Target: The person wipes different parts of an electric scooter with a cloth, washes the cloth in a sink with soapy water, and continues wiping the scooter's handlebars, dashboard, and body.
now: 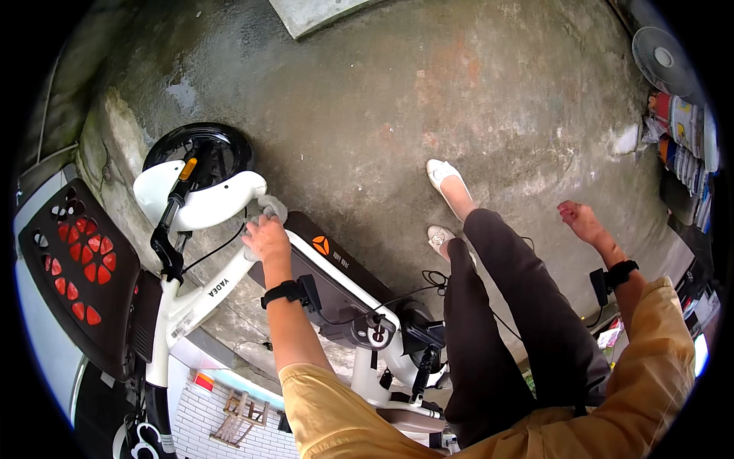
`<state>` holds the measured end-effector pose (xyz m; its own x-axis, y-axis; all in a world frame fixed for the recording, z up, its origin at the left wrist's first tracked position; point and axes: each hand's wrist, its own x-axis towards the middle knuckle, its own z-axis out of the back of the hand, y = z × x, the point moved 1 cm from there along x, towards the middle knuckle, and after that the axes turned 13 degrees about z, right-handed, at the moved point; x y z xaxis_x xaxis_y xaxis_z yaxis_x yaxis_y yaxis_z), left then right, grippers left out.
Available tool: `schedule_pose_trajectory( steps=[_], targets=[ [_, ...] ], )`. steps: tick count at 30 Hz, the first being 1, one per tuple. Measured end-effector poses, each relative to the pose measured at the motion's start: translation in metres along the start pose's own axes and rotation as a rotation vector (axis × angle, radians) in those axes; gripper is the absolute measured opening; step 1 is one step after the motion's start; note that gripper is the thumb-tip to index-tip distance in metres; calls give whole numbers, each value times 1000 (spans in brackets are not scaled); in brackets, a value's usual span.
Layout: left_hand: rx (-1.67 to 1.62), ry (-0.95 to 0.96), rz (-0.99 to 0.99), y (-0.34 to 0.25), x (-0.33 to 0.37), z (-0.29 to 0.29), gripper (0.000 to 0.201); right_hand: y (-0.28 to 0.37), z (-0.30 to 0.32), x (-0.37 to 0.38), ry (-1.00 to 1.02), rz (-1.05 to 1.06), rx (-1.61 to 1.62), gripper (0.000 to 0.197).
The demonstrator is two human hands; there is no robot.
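At centre left of the frame, the left hand [266, 236] presses a grey cloth [269, 210] against the white bicycle frame [218, 279]. The right hand [579, 219], at right, hangs loosely curled, holding nothing.

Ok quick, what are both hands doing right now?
Left hand: closed on a grey cloth, pressed against the white scooter frame.
Right hand: holding nothing, fingers loosely curled, out in the air.
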<state>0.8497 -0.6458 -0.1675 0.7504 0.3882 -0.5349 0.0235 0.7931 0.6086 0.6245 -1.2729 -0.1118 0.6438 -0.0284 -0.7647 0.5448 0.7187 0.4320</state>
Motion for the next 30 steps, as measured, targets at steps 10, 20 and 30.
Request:
schedule_pose_trajectory(
  steps=[10, 20, 30],
  targets=[
    [254, 262, -666, -117, -148, -128, 35, -2, 11, -5, -49, -34, 14, 20],
    [502, 686, -908, -163, -265, -178, 42, -12, -2, -26, -19, -131, 21, 21],
    [345, 267, -285, -107, -55, -43, 34, -25, -4, -8, -7, -82, 30, 21]
  ],
)
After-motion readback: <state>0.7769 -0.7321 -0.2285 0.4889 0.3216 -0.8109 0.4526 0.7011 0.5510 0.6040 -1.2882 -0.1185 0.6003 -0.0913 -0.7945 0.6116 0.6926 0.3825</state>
